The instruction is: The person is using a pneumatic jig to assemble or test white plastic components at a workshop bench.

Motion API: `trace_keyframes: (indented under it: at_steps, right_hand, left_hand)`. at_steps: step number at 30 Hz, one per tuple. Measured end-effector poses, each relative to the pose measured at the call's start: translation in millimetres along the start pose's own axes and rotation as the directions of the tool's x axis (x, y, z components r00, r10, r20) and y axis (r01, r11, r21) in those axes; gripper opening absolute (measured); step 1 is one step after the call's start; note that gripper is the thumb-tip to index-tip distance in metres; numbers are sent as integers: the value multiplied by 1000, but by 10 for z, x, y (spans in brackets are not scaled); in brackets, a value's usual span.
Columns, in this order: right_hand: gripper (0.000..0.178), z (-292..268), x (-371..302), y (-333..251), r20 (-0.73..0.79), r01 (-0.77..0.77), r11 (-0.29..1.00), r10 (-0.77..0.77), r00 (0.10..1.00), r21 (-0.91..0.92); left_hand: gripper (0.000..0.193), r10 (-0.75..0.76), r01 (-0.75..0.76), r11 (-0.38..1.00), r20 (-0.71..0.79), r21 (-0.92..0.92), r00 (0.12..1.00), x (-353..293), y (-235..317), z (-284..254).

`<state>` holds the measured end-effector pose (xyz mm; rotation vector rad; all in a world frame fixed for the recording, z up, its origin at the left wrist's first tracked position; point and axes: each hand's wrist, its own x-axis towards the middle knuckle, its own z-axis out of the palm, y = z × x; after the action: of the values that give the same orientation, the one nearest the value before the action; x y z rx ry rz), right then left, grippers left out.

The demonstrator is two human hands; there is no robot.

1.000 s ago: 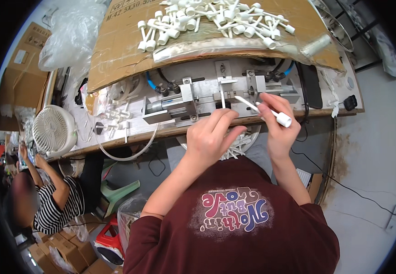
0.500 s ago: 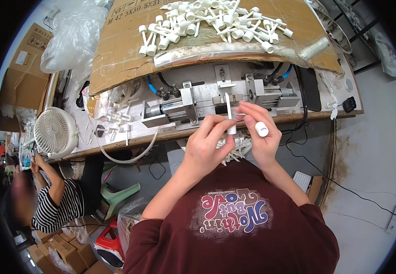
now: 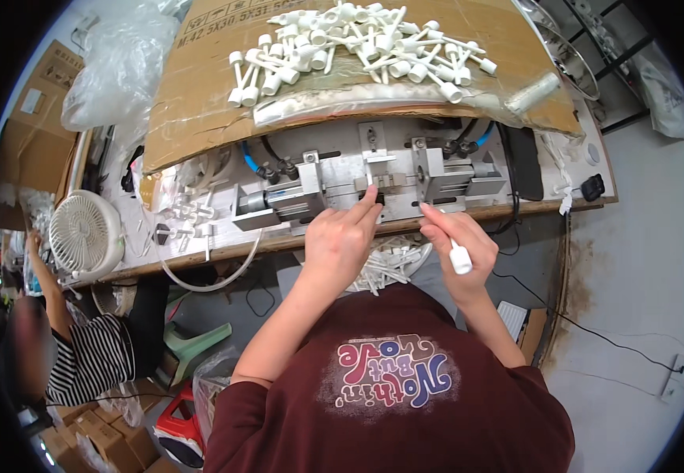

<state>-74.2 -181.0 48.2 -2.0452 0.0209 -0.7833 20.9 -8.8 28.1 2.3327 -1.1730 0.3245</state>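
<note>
My left hand [image 3: 340, 243] reaches to the middle of the metal clamping fixture [image 3: 393, 181] on the bench. Its index finger is stretched forward and the others are bent beneath. A sliver of a white plastic stem [image 3: 371, 178] shows just past the fingertip; the rest is hidden under the hand. To the right, just in front of the bench edge, my right hand [image 3: 472, 251] is closed around a second white capped stem [image 3: 460, 260], its round cap toward me. Below my hands lies a heap of similar white pieces [image 3: 385, 268].
Metal cylinder units stand left [image 3: 287, 201] and right [image 3: 456, 177] of the fixture, with blue and black hoses. Behind, many white capped pieces [image 3: 358, 43] lie on a cardboard sheet [image 3: 192, 110]. A white fan [image 3: 86, 234] stands left, near a person in a striped shirt [image 3: 94, 355].
My left hand has moved forward with the white stem, from in front of the bench to the fixture. My right hand has drawn slightly away and down, its capped stem tilting.
</note>
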Motion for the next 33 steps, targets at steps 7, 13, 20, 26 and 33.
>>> trace_keyframes:
  at_steps: [7,13,20,26,33]
  right_hand:
    - [63,-48,84,-88,102,-28,924,-11,995,381]
    - [36,44,47,-42,51,-89,920,75,996,381]
    - [32,216,-72,168,245,105,989,-77,966,-103]
    - [21,437,42,171,408,443,803,-278,870,-398]
    - [15,489,158,194,420,451,787,-272,866,-420]
  left_hand:
    - [27,-28,28,999,2,-16,1000,-27,-15,-20]
    - [28,-24,22,987,-11,-158,1000,127,-9,-241]
    - [32,39,-131,956,-326,-263,945,873,-24,-515]
    - [37,132,-219,959,-395,-182,909,1469,64,-179]
    - [38,21,-62,945,-129,-322,991,1732,-25,51]
